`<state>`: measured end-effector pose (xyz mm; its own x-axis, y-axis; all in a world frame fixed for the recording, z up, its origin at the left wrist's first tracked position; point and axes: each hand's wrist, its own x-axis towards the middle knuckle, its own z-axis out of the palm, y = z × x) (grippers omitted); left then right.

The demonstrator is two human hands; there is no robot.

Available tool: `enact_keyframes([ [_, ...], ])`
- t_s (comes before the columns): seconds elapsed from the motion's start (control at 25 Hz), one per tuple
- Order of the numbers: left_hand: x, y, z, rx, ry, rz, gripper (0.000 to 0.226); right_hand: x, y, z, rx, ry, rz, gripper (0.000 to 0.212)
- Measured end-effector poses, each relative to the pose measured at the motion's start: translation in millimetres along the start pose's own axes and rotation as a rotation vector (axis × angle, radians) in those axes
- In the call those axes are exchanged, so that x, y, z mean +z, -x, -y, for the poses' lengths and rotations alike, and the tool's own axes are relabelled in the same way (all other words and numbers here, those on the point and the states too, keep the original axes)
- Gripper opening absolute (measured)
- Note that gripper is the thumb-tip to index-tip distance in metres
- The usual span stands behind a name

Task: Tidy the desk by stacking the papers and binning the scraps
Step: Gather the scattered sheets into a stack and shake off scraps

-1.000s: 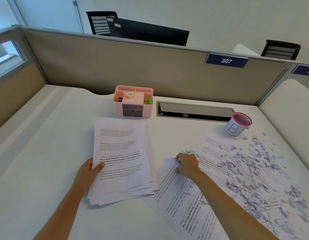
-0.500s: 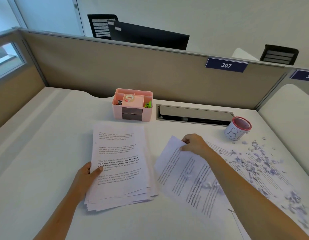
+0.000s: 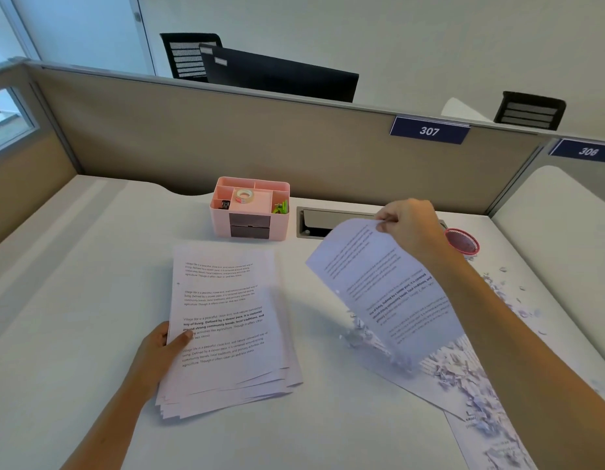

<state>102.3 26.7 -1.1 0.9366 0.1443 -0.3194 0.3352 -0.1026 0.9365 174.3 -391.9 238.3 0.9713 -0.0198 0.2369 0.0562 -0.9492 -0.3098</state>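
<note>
A stack of printed papers (image 3: 226,320) lies on the white desk (image 3: 74,300), left of centre. My left hand (image 3: 162,347) holds the stack's left edge, thumb on top. My right hand (image 3: 409,225) pinches the top corner of one printed sheet (image 3: 385,290) and holds it tilted above the desk. Paper scraps (image 3: 372,344) slide off its lower edge. More scraps (image 3: 463,374) cover other sheets (image 3: 429,385) lying under my right arm. A small bin (image 3: 463,242) with a red rim stands behind my right hand, mostly hidden.
A pink desk organiser (image 3: 250,208) with tape sits at the back centre. A cable slot (image 3: 328,222) opens beside it. Beige partition walls (image 3: 260,144) close off the back and left. Loose scraps (image 3: 511,293) dot the right side.
My right hand has lifted the sheet up and back off the desk, and the scraps on it slide down. My left hand stays on the stack.
</note>
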Motion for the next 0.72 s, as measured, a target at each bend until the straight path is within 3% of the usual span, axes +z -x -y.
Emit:
enact_keyframes([
  [0.16,0,0,0,0.0,0.006,0.003,0.014,-12,9,13,-0.163,-0.095,-0.235,0.016],
  [0.28,-1,0,1,-0.002,0.014,0.009,0.014,-16,12,22,-0.233,-0.118,-0.316,0.015],
  [0.6,-4,4,-4,-0.017,0.022,0.027,0.016,-18,-3,47,-0.248,-0.263,-0.493,0.013],
  [0.72,-7,5,-6,-0.016,0.03,0.056,0.018,-1,-20,57,-0.123,-0.419,-0.487,0.015],
])
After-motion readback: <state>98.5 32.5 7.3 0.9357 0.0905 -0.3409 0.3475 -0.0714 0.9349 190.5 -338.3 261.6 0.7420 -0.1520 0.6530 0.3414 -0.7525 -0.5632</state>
